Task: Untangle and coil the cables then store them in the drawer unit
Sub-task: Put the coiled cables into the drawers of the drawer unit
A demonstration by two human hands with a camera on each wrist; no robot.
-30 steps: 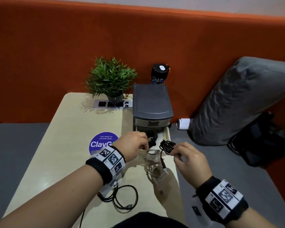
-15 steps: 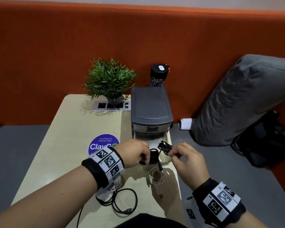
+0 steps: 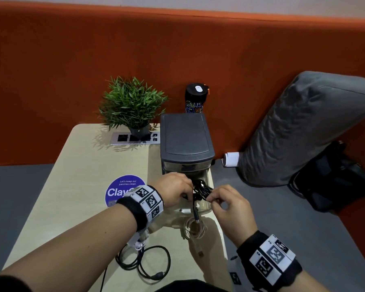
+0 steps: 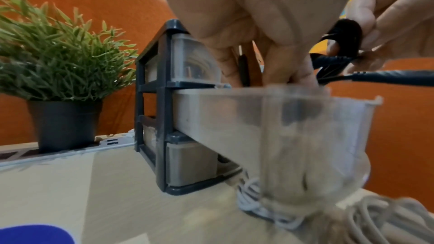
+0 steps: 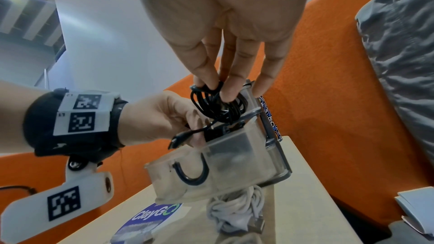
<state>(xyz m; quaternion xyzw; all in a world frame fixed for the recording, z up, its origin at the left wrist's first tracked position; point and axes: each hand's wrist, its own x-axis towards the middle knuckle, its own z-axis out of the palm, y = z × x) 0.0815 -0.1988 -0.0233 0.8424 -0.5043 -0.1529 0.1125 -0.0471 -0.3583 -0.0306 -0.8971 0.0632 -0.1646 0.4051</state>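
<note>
Right hand (image 5: 225, 31): fingertips pinch the top of a coiled black cable (image 5: 217, 103), holding the bundle directly above the open drawer (image 5: 211, 164). Left hand (image 3: 173, 191): fingers curled around the lower part of the same cable at the drawer's near-left rim; its plug end (image 5: 180, 137) hangs out over the drawer's front edge, beside the left fingers. Both hands therefore grasp the one cable, which sits between them, partly lowered into the drawer but not released.

Drawer: clear plastic, pulled out of the middle tier of the drawer unit (image 3: 187, 140). Its contents cannot be read with certainty through the cloudy wall.

Progress, as judged: this black cable is coiled and is being stowed; the step is not complete while the plug end hangs outside.

Outstanding: a white cable (image 3: 195, 227) lies bundled on the table (image 3: 72, 175) just in front of the open drawer, partly beneath it. A second black cable (image 3: 143, 260) lies in loose loops further from the drawer, near the table's front edge, below the left wrist. Neither is stored. The drawer remains to be closed.
</note>
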